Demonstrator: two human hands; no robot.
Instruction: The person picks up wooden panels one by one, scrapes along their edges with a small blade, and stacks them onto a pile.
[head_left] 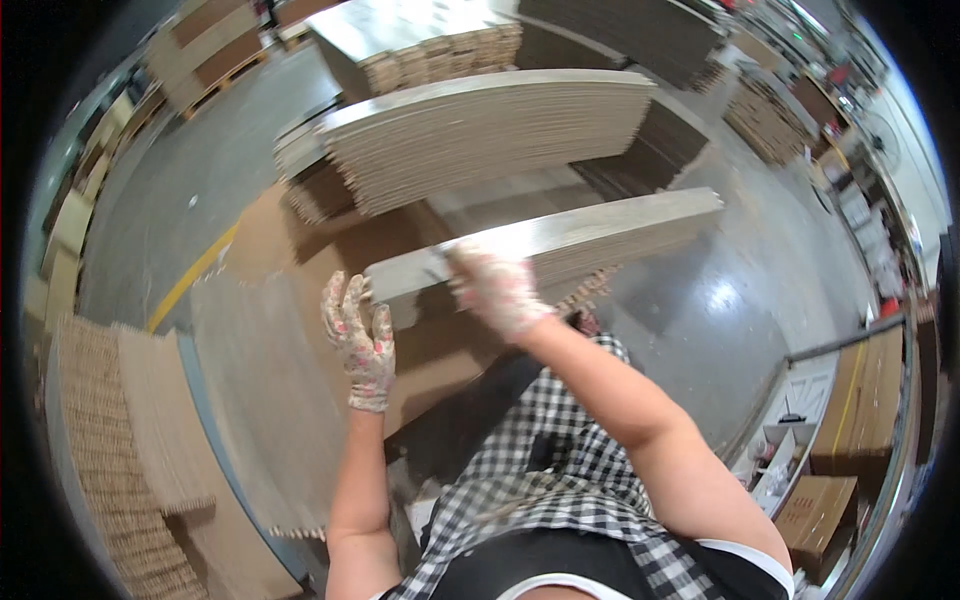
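Observation:
A long stack of thin grey boards (610, 222) lies across in front of me. My left hand (358, 345), in a flower-patterned glove, is upright at the stack's left end, its fingers spread around the corner. Whether those fingers press on the boards, I cannot tell. Over the top near that same end is my right hand (495, 288), in a matching glove and blurred by motion. Its fingers look curled, and a small dark mark shows by their tips. Whether it grips anything is not clear.
Behind stands a taller stack of boards (490, 135), with more piled panels (440, 60) farther back. Large flat panels (265, 390) lie to my left, beside corrugated cardboard stacks (110, 440). Cartons (815, 515) and a metal-framed cart (850, 340) stand at the right.

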